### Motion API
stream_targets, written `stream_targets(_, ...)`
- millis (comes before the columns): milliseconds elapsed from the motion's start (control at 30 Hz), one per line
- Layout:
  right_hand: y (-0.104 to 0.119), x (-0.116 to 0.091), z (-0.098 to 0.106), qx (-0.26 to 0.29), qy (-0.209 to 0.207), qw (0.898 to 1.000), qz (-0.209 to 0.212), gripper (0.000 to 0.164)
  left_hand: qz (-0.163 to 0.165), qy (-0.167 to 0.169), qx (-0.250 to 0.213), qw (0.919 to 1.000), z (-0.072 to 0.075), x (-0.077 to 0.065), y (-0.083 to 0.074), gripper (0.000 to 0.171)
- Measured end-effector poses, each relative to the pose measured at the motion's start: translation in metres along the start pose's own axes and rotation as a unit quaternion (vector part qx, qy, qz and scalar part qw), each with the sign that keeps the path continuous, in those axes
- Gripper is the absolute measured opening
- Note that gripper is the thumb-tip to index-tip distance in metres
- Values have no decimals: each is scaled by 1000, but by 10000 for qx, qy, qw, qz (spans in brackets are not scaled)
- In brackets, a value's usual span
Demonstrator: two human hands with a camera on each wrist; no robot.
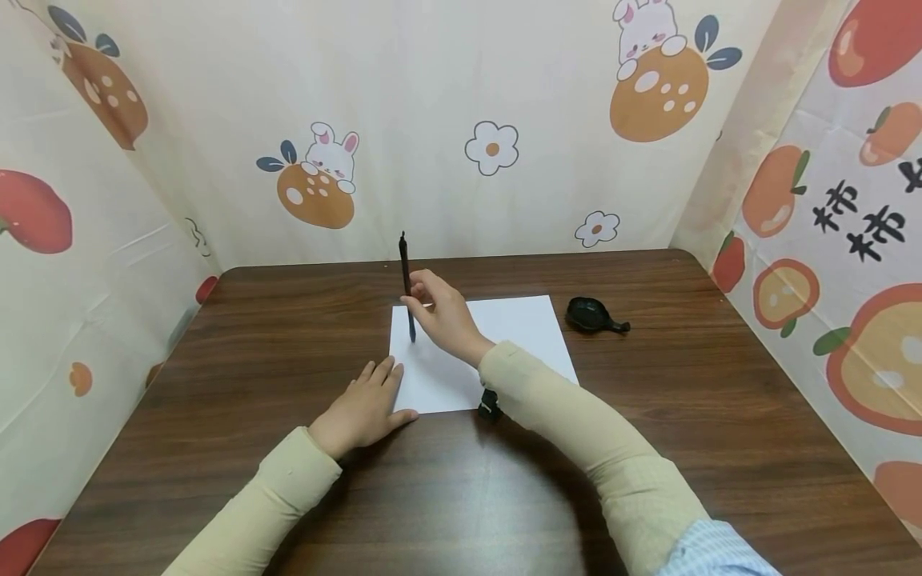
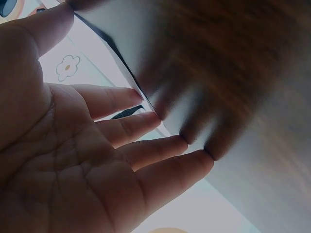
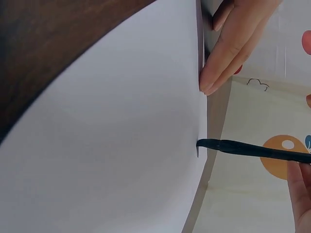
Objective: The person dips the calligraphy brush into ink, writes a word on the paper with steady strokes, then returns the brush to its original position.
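Observation:
My right hand (image 1: 445,316) pinches a dark writing brush (image 1: 405,262) between thumb and fingers, holding it nearly upright. In the right wrist view the tip of the brush (image 3: 238,147) bends where it meets the white paper (image 3: 112,121). That spot lies near the left side of the sheet (image 1: 519,336) in the head view. No marks can be made out on the paper. At the sheet's lower left, my left hand (image 1: 360,408) lies palm down with straight fingers, its fingertips touching the paper's edge. The left wrist view shows the palm (image 2: 73,160) from underneath.
A small black dish with a short handle (image 1: 591,315) sits on the dark wooden table (image 1: 310,328), right of the paper. Patterned curtains (image 1: 432,96) with fruit and rabbits stand behind and on both sides.

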State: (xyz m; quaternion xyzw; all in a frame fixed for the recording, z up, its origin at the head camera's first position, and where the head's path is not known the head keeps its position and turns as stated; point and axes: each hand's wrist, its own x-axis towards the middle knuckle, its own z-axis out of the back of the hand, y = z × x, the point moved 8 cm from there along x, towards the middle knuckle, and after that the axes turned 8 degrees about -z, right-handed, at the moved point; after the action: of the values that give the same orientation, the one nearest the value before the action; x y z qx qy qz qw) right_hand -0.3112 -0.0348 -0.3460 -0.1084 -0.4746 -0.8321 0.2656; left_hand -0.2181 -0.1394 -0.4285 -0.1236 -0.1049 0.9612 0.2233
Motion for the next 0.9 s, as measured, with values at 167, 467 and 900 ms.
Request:
stream_targets(167, -1, -3, 0, 100, 8, 9999, -65, 27, -13, -15, -12, 10000, 0, 0, 0, 79)
stream_targets(467, 1, -8, 1, 69, 63, 9999, -87, 27, -22, -37, -18, 10000, -1, 0, 0, 79)
stream_targets(900, 3, -12, 0, 92, 143, 9998, -93, 28, -63, -81, 55, 9999, 1, 1, 0, 79)
